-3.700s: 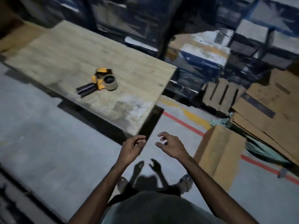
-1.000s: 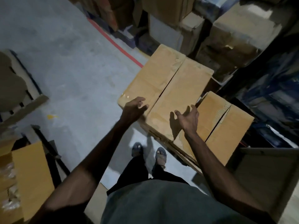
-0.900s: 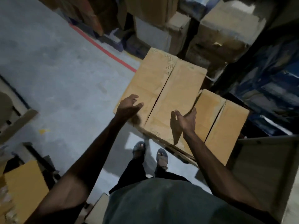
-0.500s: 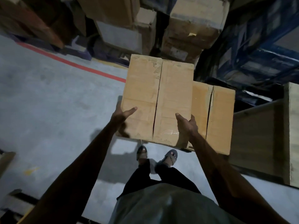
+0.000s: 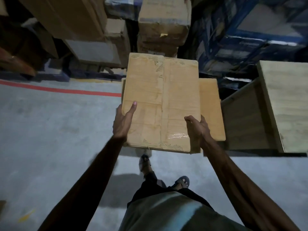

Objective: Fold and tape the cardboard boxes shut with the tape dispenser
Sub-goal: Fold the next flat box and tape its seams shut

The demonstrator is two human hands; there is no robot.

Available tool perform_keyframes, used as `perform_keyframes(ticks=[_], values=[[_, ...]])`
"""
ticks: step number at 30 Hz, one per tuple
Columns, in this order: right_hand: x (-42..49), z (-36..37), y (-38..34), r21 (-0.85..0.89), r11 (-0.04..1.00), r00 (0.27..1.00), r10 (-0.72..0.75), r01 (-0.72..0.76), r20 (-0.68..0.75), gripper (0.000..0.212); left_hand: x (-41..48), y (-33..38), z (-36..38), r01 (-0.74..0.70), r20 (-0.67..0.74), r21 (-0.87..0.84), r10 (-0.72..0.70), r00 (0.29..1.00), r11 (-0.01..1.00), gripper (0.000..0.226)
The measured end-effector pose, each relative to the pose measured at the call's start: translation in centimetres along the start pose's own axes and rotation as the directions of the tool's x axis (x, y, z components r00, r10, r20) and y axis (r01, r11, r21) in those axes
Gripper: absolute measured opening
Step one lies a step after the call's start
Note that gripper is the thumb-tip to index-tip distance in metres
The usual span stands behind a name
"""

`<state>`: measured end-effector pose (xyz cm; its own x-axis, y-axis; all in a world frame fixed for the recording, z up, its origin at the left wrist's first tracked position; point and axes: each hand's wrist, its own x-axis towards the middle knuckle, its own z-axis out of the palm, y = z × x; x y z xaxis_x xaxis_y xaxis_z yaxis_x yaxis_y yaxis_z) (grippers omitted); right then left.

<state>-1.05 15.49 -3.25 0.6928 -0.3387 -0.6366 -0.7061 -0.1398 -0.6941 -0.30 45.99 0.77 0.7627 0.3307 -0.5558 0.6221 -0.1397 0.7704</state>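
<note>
I have the cardboard box (image 5: pixel 160 104) lifted at frame centre, left hand (image 5: pixel 123 121) and right hand (image 5: pixel 197 130) each closed on a side edge, above another box (image 5: pixel 210 107) and the grey floor (image 5: pixel 55 130).

Red floor line (image 5: pixel 66 90) — wooden table (image 5: pixel 283 104).

No legible text, label, brand, number or sign is present. Faint print on the stacked carton (image 5: pixel 164 22) at the top is too blurred to read.
</note>
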Motion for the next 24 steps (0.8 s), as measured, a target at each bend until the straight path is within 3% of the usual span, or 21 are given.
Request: perform_keyframes(ticks=[4,8,11,16,19,24], values=[[-3.5,-6.2,0.7,0.026,0.998,0.991,-0.048,0.052,-0.127,0.07,-3.7,2.5,4.6,-0.068,0.007,0.088,0.067,0.998,0.994,0.094],[-6.8,-13.6,1.8,0.056,0.995,0.958,-0.065,0.083,-0.279,0.07,-8.4,4.2,10.4,-0.222,-0.015,0.256,0.233,0.972,0.941,0.076],[-8.9,-20.0,3.4,0.047,0.994,0.928,-0.072,0.095,-0.367,0.076,-12.5,4.8,15.5,-0.291,-0.007,0.32,0.31,0.951,0.902,0.075],[-11.1,-32.1,7.6,0.105,0.988,0.878,-0.048,0.111,-0.476,0.074,-20.3,5.1,25.9,-0.401,0.049,0.301,0.406,0.912,0.865,0.071],[-12.1,-39.8,10.8,0.118,0.985,0.856,-0.044,0.122,-0.515,0.067,-25.2,5.0,32.4,-0.466,0.14,0.238,0.445,0.884,0.852,0.068],[-12.0,-50.2,16.1,0.174,0.982,0.818,0.037,0.078,-0.573,0.072,-31.1,4.4,42.5,-0.532,0.256,0.244,0.475,0.842,0.811,0.062]])
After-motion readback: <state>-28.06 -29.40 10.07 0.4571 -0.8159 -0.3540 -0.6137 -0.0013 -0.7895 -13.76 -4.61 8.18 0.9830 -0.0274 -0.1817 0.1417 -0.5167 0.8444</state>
